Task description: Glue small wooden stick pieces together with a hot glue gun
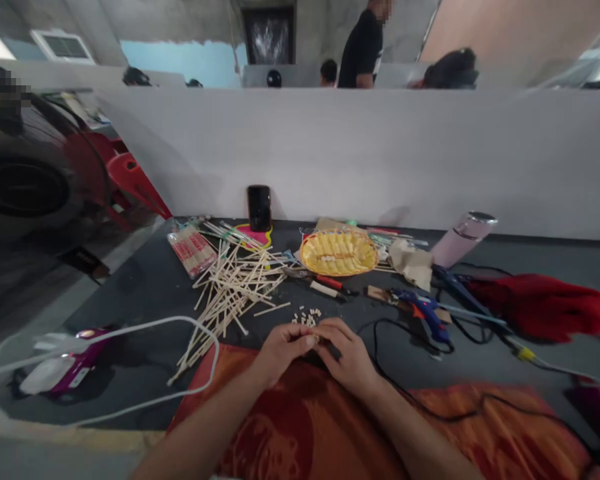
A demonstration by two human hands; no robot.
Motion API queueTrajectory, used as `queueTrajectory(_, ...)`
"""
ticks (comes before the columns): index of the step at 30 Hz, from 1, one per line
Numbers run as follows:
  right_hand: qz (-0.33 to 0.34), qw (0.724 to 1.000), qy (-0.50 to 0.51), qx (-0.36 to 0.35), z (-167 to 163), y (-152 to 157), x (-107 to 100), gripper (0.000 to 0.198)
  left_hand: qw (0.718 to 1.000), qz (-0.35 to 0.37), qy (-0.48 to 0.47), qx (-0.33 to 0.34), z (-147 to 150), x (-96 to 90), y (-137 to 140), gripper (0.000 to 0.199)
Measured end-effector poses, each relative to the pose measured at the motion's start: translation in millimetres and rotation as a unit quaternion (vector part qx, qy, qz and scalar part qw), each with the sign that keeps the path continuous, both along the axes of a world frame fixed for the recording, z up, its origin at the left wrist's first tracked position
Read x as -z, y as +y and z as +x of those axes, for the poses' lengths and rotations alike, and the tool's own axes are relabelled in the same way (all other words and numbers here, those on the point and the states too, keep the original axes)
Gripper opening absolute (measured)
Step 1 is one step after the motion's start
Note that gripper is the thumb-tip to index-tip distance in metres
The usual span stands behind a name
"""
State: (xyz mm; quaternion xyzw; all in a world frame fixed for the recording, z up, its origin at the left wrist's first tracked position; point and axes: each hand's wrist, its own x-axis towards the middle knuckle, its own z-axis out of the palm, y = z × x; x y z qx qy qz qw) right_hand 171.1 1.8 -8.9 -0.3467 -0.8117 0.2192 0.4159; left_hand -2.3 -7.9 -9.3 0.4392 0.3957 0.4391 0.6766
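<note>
My left hand (286,348) and my right hand (344,348) meet over the near edge of the dark table. Their thumbs and fingertips press together around something small and pale, mostly hidden, whose kind I cannot make out. Just beyond the fingertips lie several short cut pieces of pale stick (307,316). To the left of them spreads a loose heap of thin wooden sticks (237,283). Behind the pieces rest pliers with red handles (333,283) and a pale-handled tool (325,289). A blue glue gun (425,313) lies to the right of my right hand.
A yellow basket (339,253), a phone (259,208) and a pink bottle (464,239) stand near the white partition (330,153). Packaged sticks (191,250) lie at left, red cloth (540,307) at right. A black cable (405,390) and white cord (180,321) cross the table. People are beyond the partition.
</note>
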Motion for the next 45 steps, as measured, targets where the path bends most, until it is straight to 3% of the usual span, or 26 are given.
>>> queueTrajectory(8,-0.039,0.999,0.035,-0.006,3.1,1.2,-1.9,0.031,0.999,-0.01,-0.011,-0.03,-1.8,6.2,2.0,0.023)
queueTrajectory(14,-0.033,0.998,0.052,-0.004,3.5,1.0,-3.9,0.025,0.999,0.002,-0.014,-0.05,-0.8,4.1,2.4,0.017)
queueTrajectory(35,-0.018,0.999,0.031,-0.028,3.1,2.9,-1.4,0.027,0.999,-0.012,0.018,-0.029,-2.7,6.8,2.2,0.023)
queueTrajectory(45,-0.027,0.999,0.022,-0.006,-4.4,-0.7,4.0,0.023,0.999,0.012,0.033,-0.031,-3.6,4.9,2.3,0.024)
